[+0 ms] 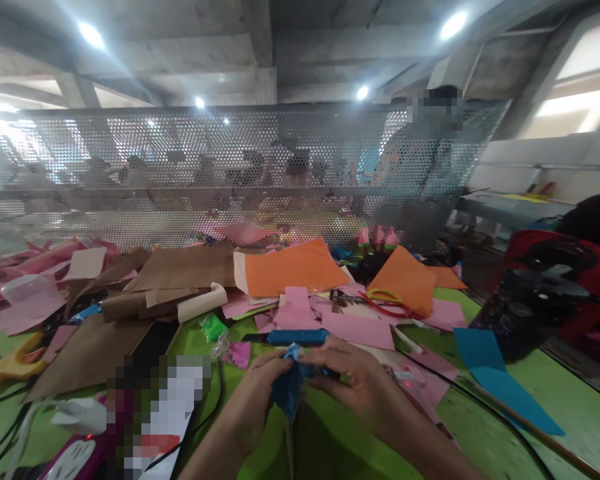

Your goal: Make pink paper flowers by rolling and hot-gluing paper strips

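Note:
Both of my hands meet low in the middle of the view, over the green table (330,447). The fingers of my left hand (257,387) are closed on a blue, crumpled, sheet-like piece (289,393). My right hand (350,373) pinches the same piece from the other side. Its exact kind cannot be made out, and fingers cover part of it. A thin pale strip or stick (290,443) shows below it. Just beyond my fingertips lies a blue utility knife (297,337). Small green (213,327) and pink (239,354) plastic-wrapped lumps lie to the left.
Orange sheets (290,267), brown sheets (190,267) and pink scraps cover the table's far side. Red-and-yellow-handled scissors (387,301) lie among them. A yellow glue gun (13,363), power strip (75,457) and cables are left. Blue sheet (510,393) lies right. A perforated metal screen (230,167) stands behind.

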Demonstrator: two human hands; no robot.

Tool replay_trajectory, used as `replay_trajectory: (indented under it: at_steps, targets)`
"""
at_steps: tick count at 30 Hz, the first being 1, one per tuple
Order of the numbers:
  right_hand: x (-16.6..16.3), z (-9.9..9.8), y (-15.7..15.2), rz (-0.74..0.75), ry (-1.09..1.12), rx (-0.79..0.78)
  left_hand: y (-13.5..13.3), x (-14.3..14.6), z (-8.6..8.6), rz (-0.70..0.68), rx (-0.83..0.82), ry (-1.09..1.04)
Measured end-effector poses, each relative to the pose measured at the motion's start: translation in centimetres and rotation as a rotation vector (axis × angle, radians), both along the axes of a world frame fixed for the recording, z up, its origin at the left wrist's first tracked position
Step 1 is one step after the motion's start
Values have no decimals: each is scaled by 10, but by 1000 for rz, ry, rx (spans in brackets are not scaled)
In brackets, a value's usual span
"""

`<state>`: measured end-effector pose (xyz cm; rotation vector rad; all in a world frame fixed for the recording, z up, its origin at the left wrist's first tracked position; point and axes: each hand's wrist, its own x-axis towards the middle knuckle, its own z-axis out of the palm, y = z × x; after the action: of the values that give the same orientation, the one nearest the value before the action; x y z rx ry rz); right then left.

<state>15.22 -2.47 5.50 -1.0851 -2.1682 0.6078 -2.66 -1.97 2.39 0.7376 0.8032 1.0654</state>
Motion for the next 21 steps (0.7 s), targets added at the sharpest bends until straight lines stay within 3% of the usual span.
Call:
replay_trajectory:
  at_steps: [8, 21]
  targets:
    - [1, -5, 1, -28, 29, -12, 2, 3, -15, 17, -81, -39]
    - [2, -6, 4, 23, 106, -56, -2, -3, 3, 13, -1, 97]
